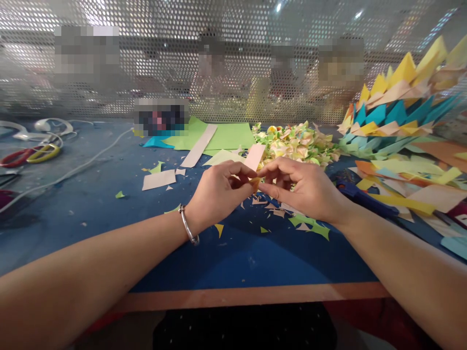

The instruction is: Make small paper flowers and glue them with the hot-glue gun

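Between my two hands, over the middle of the blue table, is a small folded yellow-orange paper piece (257,184). My left hand (223,192) pinches it between thumb and fingers. From the other side, my right hand (304,187) has its thumb and index finger closed at the paper's right edge. Just behind the hands sits a pile of small folded paper pieces (295,143) in yellow, green and pink. A pink paper strip (255,156) leans beside that pile. Paper scraps (310,226) lie below my right hand.
Green sheets (229,136) and a pale strip (199,147) lie at the back. Scissors with red and yellow handles (44,153) and a white cable (91,160) are at left. At right are a blue-handled tool (367,199), coloured strips (404,201) and stacked pointed paper (397,109).
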Demonstrator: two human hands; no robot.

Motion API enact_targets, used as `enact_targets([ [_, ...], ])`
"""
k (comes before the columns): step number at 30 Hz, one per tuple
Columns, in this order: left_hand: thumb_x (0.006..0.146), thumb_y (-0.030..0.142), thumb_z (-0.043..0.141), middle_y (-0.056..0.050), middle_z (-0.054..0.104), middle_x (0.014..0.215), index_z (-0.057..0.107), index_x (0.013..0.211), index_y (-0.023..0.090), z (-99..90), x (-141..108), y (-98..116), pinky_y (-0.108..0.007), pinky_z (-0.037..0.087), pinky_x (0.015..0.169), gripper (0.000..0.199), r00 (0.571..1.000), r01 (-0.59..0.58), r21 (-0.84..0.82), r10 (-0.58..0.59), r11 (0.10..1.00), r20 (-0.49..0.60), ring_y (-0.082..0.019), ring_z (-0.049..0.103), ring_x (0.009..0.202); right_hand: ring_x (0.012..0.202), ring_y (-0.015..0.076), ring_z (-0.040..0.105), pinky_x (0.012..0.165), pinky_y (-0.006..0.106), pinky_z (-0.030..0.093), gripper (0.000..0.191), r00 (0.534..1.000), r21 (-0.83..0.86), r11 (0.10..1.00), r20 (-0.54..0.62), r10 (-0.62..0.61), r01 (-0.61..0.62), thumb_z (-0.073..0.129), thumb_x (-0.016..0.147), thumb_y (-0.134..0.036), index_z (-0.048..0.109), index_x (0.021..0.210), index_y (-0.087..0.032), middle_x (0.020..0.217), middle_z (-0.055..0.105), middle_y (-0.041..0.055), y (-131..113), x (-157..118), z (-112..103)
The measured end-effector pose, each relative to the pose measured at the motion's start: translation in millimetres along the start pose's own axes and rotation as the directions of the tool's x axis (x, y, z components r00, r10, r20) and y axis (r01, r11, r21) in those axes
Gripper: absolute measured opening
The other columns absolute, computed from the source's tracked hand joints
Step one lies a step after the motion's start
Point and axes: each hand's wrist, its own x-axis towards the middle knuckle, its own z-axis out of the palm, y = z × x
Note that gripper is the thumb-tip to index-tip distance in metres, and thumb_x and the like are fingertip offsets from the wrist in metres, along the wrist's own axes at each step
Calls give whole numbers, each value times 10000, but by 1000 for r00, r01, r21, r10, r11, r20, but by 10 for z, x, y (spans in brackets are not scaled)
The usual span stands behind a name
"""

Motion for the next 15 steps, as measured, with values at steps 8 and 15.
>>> enact_targets([
  [8, 761, 227, 694, -20, 672, 704, 692, 786, 147, 11, 13, 18, -254, 554, 645, 84, 988, 154, -257, -140, 954, 72, -121, 649, 646, 566, 90, 566, 498, 203, 441, 227, 1000, 6, 1000, 18, 9, -9, 699, 863, -332, 657, 1016, -171, 791, 656, 19, 3, -2, 9],
  [15, 749, 258, 755, -16, 669, 745, 681, 801, 147, 23, 5, 0, -278, 578, 734, 143, 974, 220, -387, -182, 896, 132, -123, 661, 702, 556, 80, 547, 479, 193, 432, 215, 999, 28, 1000, 32, 5, -6, 695, 864, -317, 640, 1024, -185, 818, 654, 17, 9, -9, 10],
])
